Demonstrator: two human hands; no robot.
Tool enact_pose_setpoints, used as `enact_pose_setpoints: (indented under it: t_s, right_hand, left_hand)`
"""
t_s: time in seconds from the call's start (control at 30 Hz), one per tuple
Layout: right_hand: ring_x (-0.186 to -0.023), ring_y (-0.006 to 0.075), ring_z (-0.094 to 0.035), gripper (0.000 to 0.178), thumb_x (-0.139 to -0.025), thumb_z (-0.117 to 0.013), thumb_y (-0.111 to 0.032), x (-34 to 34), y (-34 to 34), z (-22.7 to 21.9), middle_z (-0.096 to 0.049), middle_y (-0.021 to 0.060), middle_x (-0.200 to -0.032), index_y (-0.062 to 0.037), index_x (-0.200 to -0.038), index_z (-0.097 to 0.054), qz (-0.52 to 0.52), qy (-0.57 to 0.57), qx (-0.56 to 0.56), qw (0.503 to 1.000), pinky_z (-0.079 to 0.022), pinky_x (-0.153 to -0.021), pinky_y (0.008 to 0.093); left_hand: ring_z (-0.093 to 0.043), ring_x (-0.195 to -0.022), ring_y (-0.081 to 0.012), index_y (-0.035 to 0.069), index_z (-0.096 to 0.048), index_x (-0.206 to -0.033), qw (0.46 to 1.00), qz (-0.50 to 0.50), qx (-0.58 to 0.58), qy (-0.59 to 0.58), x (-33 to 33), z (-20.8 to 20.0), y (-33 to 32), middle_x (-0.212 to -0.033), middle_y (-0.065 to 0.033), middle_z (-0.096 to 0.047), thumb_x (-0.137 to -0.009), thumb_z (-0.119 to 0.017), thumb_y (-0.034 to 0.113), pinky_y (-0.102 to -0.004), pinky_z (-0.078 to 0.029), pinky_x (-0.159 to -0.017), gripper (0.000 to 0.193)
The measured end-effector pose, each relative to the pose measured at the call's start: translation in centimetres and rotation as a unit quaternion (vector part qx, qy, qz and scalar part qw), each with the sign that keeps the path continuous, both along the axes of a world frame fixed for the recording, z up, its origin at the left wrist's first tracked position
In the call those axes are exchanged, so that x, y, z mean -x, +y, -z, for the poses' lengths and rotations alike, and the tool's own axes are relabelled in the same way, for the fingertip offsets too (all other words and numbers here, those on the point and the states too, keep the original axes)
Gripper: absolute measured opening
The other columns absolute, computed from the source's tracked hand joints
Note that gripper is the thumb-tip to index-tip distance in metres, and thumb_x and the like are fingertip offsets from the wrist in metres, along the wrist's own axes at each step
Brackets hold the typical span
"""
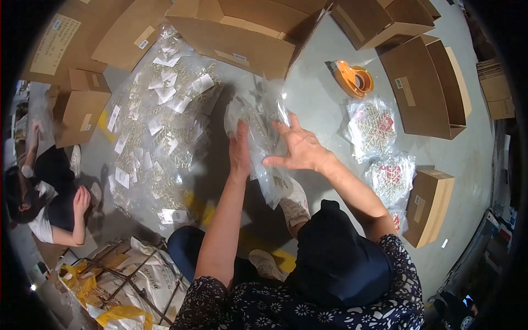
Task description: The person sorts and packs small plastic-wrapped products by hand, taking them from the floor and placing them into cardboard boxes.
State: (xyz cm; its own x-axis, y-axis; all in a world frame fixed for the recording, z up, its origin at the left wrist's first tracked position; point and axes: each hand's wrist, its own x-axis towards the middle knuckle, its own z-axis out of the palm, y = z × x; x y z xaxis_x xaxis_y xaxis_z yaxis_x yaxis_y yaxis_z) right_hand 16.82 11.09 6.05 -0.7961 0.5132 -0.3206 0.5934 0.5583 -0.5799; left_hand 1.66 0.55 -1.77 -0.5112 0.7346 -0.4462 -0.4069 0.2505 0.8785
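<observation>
Between my hands a bundle of clear plastic bags [263,132] stands upright, its contents hard to make out. My left hand [240,151] presses along its left side with the fingers pointing away from me. Against the right side my right hand [300,147] grips it, thumb near me and fingers bent over the plastic. To the left lies a wide heap of bagged gold glittery snowflake ornaments [168,137] with white tags. On the right rest stacks of similar bagged snowflakes [377,129], some showing red, and a nearer stack [389,179].
An open cardboard box [236,44] stands ahead, another box [423,82] at right. An orange tape dispenser [353,80] lies between them. A small closed carton [430,206] sits near the right stacks. At left a person [55,187] sits beside a woven sack [132,275].
</observation>
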Motion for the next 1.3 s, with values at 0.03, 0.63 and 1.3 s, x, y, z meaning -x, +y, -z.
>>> enact_pose_setpoints:
  t_s: [0.03,0.63,1.3]
  right_hand:
    - [-0.112,0.0471,-0.052,0.094,-0.069,-0.072,-0.059,0.0,0.2,0.1,-0.027,0.0352,-0.138,-0.0003,-0.136,-0.040,-0.003,0.000,0.006,1.000,-0.043,-0.099,0.0428]
    - [-0.099,0.0433,-0.059,0.074,-0.077,-0.066,-0.040,-0.4,0.5,1.3,-0.029,0.0347,-0.137,-0.0046,-0.136,-0.042,-0.002,0.021,0.006,1.000,-0.045,-0.096,0.0413]
    - [-0.105,0.0458,-0.057,0.080,-0.074,-0.067,-0.052,1.4,-1.1,0.6,-0.027,0.0337,-0.140,0.0000,-0.132,-0.046,0.025,-0.001,-0.019,0.999,-0.046,-0.094,0.0429]
  left_hand:
    - [-0.048,-0.118,-0.0205,-0.002,-0.036,-0.139,1.000,0.000,0.000,0.001,0.1,0.1,-0.1,-0.135,-0.0117,-0.046,-0.093,-0.041,0.058,-0.0325,-0.038,-0.101,0.076]
    - [-0.047,-0.118,-0.0202,-0.002,-0.038,-0.137,0.999,-0.027,-0.044,0.009,-0.5,-1.2,0.1,-0.134,-0.0111,-0.047,-0.090,-0.056,0.050,-0.0333,-0.037,-0.100,0.073]
    - [-0.044,-0.122,-0.0208,0.002,-0.038,-0.138,0.999,-0.033,-0.028,0.012,-0.6,-2.0,0.4,-0.136,-0.0107,-0.046,-0.091,-0.059,0.044,-0.0338,-0.036,-0.101,0.067]
